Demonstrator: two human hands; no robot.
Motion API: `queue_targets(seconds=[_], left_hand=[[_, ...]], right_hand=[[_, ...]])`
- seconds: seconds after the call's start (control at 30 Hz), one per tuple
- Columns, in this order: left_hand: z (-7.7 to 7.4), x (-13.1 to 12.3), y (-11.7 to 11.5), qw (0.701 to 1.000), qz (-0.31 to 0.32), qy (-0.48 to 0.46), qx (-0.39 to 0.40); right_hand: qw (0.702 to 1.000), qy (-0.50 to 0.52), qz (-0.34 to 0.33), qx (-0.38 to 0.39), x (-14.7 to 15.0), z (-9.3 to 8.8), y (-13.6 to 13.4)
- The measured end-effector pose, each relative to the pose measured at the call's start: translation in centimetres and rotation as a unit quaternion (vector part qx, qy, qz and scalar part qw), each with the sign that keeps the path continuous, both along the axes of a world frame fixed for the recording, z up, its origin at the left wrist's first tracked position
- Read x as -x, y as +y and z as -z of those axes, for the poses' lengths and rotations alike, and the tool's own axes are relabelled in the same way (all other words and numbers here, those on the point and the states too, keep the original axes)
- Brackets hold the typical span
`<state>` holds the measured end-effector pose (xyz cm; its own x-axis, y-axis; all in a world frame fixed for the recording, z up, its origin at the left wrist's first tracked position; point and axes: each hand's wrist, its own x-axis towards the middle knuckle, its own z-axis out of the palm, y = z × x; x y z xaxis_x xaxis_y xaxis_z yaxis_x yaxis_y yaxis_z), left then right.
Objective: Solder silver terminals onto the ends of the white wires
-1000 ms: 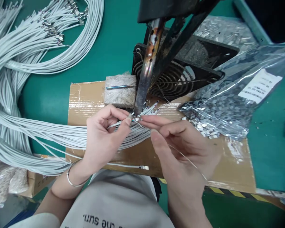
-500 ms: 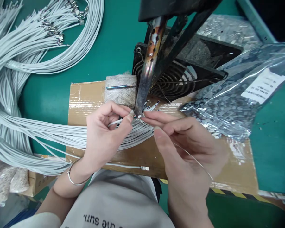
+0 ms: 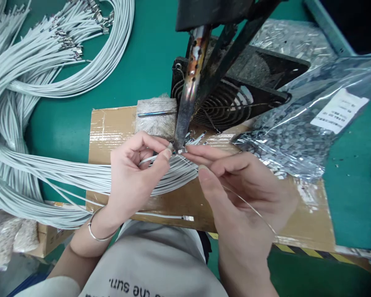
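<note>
My left hand pinches one white cable close to its end, under the tip of a soldering iron that points down from above. My right hand has a thin strand of solder wire between thumb and fingers, its front end running up to the iron tip. A small metal connector sits at the tip, between the fingertips of both hands. The exact contact there is too small to make out. Below the hands passes a bundle of white cables, lying across a cardboard sheet.
A dusty black fan stands behind the iron. To its right lies a clear bag of small metal parts. A wrapped block sits left of the iron. One finished-looking cable plug lies at the cardboard's front edge. More cables pile up left.
The view has shifted slightly, moving the iron, fan and bag a little left in the picture. Both hands keep the same grips at the iron tip.
</note>
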<state>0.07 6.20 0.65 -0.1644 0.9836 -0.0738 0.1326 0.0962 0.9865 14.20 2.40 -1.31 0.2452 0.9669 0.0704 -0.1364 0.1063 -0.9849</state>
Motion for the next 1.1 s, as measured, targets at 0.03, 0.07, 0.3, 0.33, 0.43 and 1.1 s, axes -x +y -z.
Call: queue_targets(seconds=[0.03,0.07,0.3,0.33,0.43,1.1], left_hand=[[0.03,0.02,0.00,1.000,0.001,-0.001,-0.002],[0.04,0.03,0.01,1.000,0.001,-0.002,-0.002],[0.12,0.05,0.05,1.000,0.005,-0.011,-0.003],[0.16,0.07,0.04,1.000,0.007,-0.011,-0.005],[0.24,0.13,0.02,1.000,0.007,-0.007,-0.007],[0.29,0.06,0.03,1.000,0.002,0.012,-0.012]], right_hand=[[1.000,0.002,0.000,-0.003,0.00,0.03,0.01],[1.000,0.002,0.000,-0.004,-0.01,0.05,0.01],[1.000,-0.011,0.008,0.000,0.02,0.08,0.02],[1.000,-0.013,0.008,0.000,0.04,0.06,0.03],[1.000,-0.021,0.012,-0.001,0.12,-0.01,0.09],[1.000,-0.022,0.004,-0.003,0.14,0.23,0.04]])
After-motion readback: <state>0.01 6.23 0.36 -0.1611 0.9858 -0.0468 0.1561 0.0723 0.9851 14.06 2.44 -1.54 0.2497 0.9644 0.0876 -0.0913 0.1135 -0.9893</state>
